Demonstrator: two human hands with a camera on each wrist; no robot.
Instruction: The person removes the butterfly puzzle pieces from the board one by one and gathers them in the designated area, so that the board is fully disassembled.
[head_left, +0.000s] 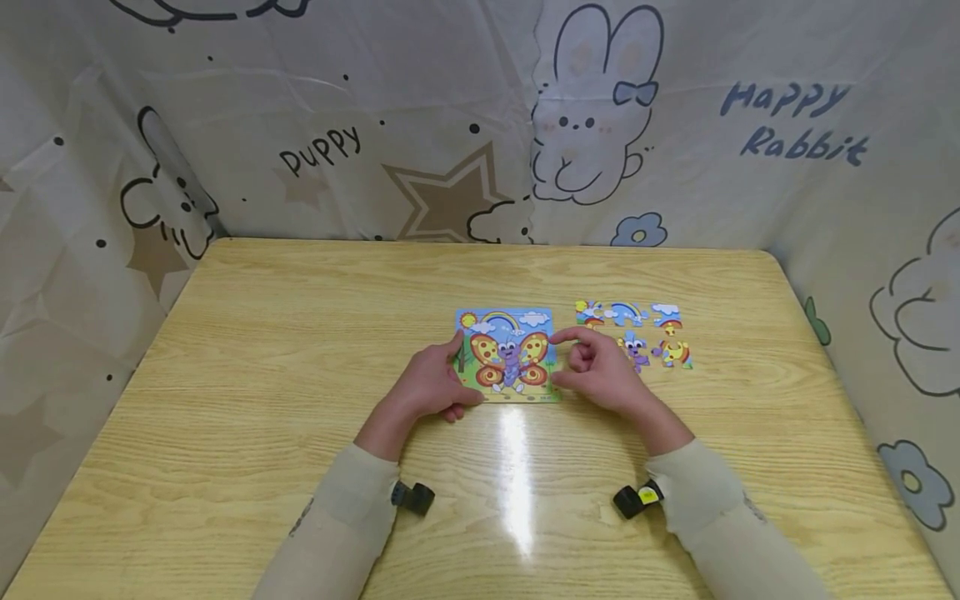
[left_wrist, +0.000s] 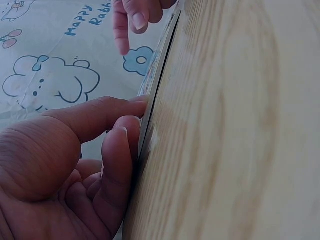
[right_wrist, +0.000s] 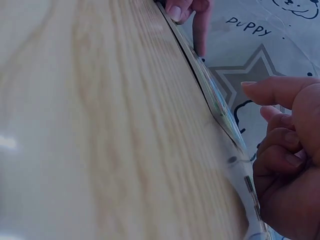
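Note:
A butterfly puzzle board (head_left: pixel 510 362) lies flat on the wooden table, showing a rainbow, a sun and clouds. My left hand (head_left: pixel 429 382) grips its lower left corner, index finger along the left edge and thumb on the near edge. In the left wrist view, the left thumb (left_wrist: pixel 107 112) presses at the board's edge, with the other fingers curled beside it. My right hand (head_left: pixel 602 372) hovers at the board's right edge, index finger stretched out, thumb apart from it and the other fingers curled. Nothing shows between the right thumb (right_wrist: pixel 270 91) and index finger.
Several loose jigsaw pieces (head_left: pixel 626 314) with matching butterfly and rainbow artwork lie right of the board, close to the right hand. The table (head_left: pixel 300 333) meets a printed cloth (head_left: pixel 420 108) at its back and sides. Light glares on the tabletop in front of the board.

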